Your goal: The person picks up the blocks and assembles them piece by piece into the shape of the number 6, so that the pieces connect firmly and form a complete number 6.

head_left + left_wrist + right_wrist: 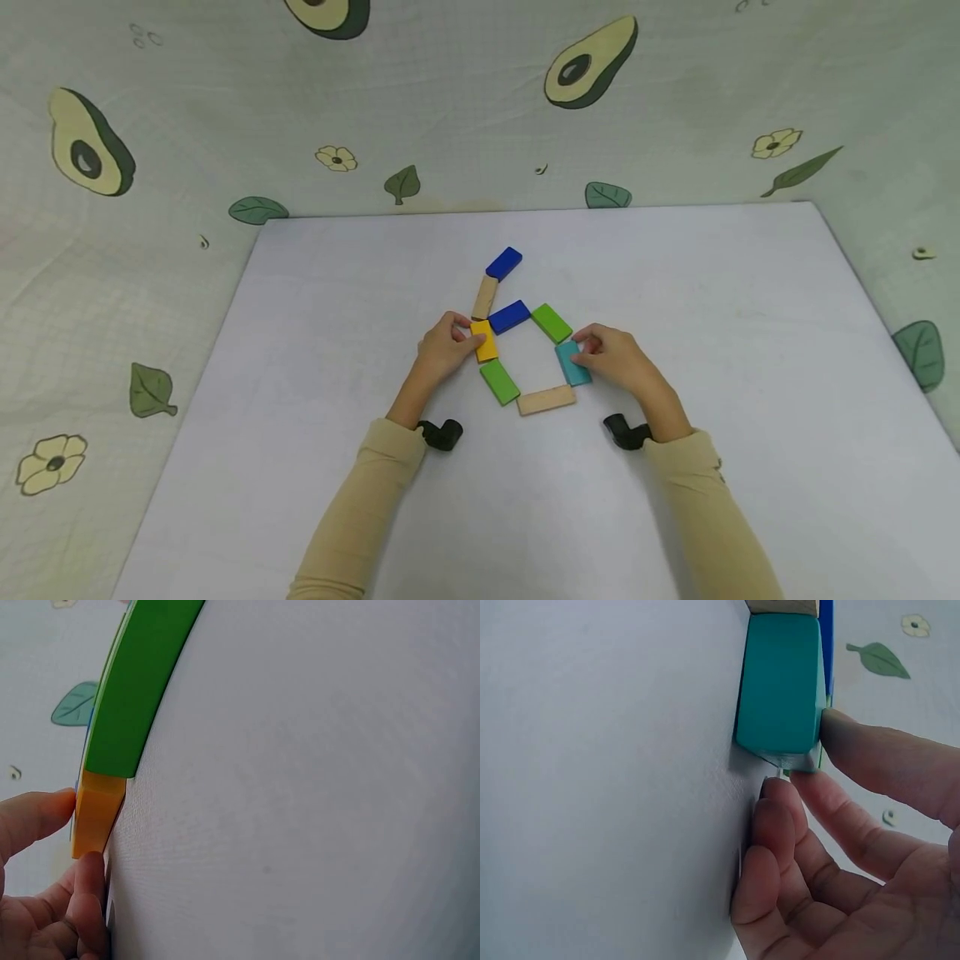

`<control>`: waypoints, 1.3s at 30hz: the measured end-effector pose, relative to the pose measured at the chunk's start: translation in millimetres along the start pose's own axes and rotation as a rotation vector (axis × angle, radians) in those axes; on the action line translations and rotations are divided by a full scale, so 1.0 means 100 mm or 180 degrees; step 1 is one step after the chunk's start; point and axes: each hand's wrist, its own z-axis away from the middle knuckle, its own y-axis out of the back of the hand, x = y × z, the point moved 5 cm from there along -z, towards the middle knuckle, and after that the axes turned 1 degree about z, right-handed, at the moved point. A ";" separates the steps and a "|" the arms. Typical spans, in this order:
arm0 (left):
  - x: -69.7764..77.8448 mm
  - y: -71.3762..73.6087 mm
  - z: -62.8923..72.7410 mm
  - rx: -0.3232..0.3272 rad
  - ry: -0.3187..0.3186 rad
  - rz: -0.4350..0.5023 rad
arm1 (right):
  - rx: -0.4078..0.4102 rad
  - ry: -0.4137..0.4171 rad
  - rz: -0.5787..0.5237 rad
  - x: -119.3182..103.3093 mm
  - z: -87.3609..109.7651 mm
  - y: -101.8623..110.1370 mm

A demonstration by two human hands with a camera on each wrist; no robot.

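Observation:
My left hand [441,350] pinches a yellow block [487,353], thumb on its top and fingertips at its outer side. A teal block [576,372] lies flat under the thumb of my right hand [618,357], whose index fingertip meets its far end in the right wrist view. These two belong to a ring of blocks. Around it come a blue block [510,317], a green block [551,322], a plain wooden block [547,400] and a second green block [499,382]. Another wooden block [485,297] and a second blue block [504,263] trail from the ring's far left.
The blocks lie on a white table [712,283]. Behind and beside it hangs a pale cloth [465,100] printed with avocados, leaves and flowers. A black strapped piece [442,435] sits at my left wrist and a similar black piece [626,432] at my right.

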 end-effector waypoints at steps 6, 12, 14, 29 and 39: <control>-0.01 -0.02 -0.01 -0.0018 0.0018 -0.0007 | -0.0011 -0.0066 0.0029 0.01 -0.01 -0.01; 0.00 -0.01 -0.02 0.0001 0.0031 -0.0002 | -0.0007 -0.0108 0.0041 0.01 -0.02 -0.01; -0.01 -0.01 -0.02 0.0003 0.0030 -0.0010 | -0.0022 -0.0146 0.0063 0.02 -0.02 0.00; 0.00 0.01 -0.01 0.0014 0.0000 -0.0012 | 0.0101 -0.0242 0.0205 0.06 -0.01 0.05; -0.01 0.00 -0.02 -0.0002 0.0000 -0.0003 | 0.0229 -0.0261 0.0141 -0.01 -0.15 0.00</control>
